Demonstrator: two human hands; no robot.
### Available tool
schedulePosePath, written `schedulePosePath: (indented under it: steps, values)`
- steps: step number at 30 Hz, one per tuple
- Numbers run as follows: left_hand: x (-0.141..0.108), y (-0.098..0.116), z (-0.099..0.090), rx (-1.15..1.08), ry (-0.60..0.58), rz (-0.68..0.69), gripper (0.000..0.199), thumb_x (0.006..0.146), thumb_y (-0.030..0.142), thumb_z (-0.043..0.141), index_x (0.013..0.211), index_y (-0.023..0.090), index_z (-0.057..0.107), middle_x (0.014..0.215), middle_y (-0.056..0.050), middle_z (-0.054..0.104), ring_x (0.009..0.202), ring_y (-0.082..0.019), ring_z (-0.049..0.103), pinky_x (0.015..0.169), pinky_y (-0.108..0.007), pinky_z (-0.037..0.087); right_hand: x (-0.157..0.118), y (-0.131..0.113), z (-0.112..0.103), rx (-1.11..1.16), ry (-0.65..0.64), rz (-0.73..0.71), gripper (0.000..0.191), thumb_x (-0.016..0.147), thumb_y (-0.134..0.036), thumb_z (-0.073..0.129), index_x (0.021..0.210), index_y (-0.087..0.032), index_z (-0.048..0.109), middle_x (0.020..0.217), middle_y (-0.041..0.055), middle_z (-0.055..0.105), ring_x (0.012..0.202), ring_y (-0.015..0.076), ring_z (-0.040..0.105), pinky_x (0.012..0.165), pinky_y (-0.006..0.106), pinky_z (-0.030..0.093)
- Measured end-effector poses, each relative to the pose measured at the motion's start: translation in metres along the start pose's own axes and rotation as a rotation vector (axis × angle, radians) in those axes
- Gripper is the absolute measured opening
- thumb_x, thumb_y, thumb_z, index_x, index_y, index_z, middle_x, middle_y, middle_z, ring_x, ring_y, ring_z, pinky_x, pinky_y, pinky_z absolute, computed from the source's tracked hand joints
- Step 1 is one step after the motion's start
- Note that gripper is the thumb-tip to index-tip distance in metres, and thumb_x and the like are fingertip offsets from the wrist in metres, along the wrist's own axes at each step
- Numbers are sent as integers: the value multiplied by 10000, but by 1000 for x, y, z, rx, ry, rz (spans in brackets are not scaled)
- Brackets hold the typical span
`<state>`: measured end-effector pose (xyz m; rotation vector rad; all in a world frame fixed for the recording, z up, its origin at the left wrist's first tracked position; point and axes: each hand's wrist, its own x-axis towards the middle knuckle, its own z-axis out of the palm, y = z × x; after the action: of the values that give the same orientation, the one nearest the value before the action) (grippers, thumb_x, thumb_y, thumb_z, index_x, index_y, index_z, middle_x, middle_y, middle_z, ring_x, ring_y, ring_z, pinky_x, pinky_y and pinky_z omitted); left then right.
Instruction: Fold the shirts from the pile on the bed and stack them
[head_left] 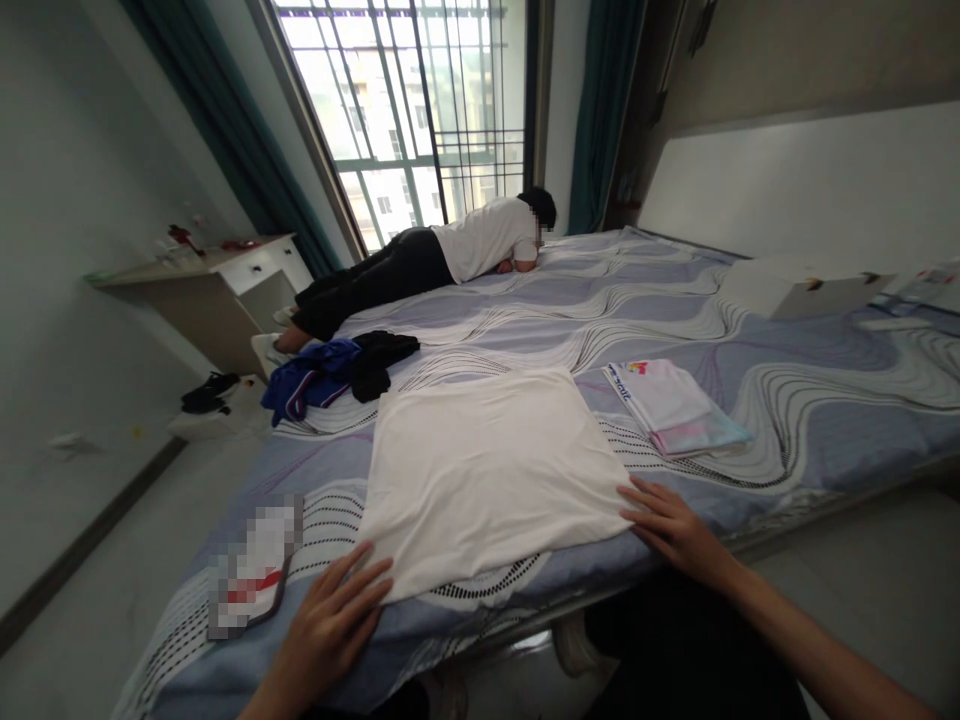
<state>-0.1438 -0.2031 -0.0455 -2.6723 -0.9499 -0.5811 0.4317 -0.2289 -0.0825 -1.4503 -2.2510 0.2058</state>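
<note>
A white cloth point(491, 470), perhaps a folded shirt, is spread nearly flat on the bed point(570, 330), with light wrinkles across it. At its near left corner lies my left hand point(330, 610), fingers stretched out and fingertips touching the edge. My right hand point(675, 525) rests at the near right corner, also with its fingers extended and the tips on the fabric. To the right of the cloth is a folded white, pink and light-blue garment point(671, 405) with a coloured print.
Across the bed's far side lies a person point(480, 240). Blue and black clothes point(322, 375) are heaped at the left. A blurred flat object point(259, 570) is near the front left. A white box point(802, 285) sits at the right, and a desk point(217, 270) stands by the window.
</note>
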Motion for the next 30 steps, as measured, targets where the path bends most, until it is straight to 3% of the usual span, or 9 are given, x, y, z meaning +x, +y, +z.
schedulePosePath:
  steps: [4,9,13,16,19,26,30]
  values:
    - [-2,-3,7,16,77,-8,237,884,184,600,1074,285,698,1167,2,741,1253,-227,593,988,-354,544,9,4,1,62,100,-12,249,970,-373,522,981,-276,752,1321,45,652,1357,285,479,1114,554,404]
    - [-17,-3,-3,-121,165,-92,300,910,148,529,1167,264,632,1204,-34,727,1327,-244,528,1033,-403,530,1,1,-8,139,166,34,224,970,-347,504,1001,-263,709,1314,57,657,1377,261,456,1130,482,421]
    - [-16,-3,-3,-41,102,-64,293,901,186,562,1173,263,639,1256,-33,703,1321,-236,531,1025,-366,538,-10,0,-2,150,106,58,246,971,-361,502,1080,-272,703,1360,57,624,1368,252,468,1112,440,452]
    - [-14,-8,7,65,56,-7,336,902,239,569,1230,267,636,1298,-31,677,1300,-239,548,1008,-356,545,-11,2,8,110,72,53,289,955,-356,541,1194,-278,683,1390,58,598,1382,266,447,1113,458,447]
    - [-17,-15,18,102,60,24,448,898,183,531,1333,275,583,1313,-23,665,1310,-230,528,1036,-360,521,-8,6,11,42,59,16,399,944,-351,565,1339,-315,610,1413,46,572,1388,278,433,1123,496,426]
    - [-22,-22,17,130,-17,-17,703,789,44,451,1429,331,500,1373,-12,614,1309,-217,522,1086,-361,474,5,11,-4,47,4,-72,510,923,-315,578,1426,-360,509,1478,23,484,1443,279,317,1162,535,341]
    - [-19,-18,18,105,50,-4,682,819,42,443,1434,336,484,1322,11,656,1328,-215,497,1122,-372,434,11,17,1,66,-24,-95,443,930,-302,554,1366,-370,578,1464,25,500,1436,283,321,1157,551,335]
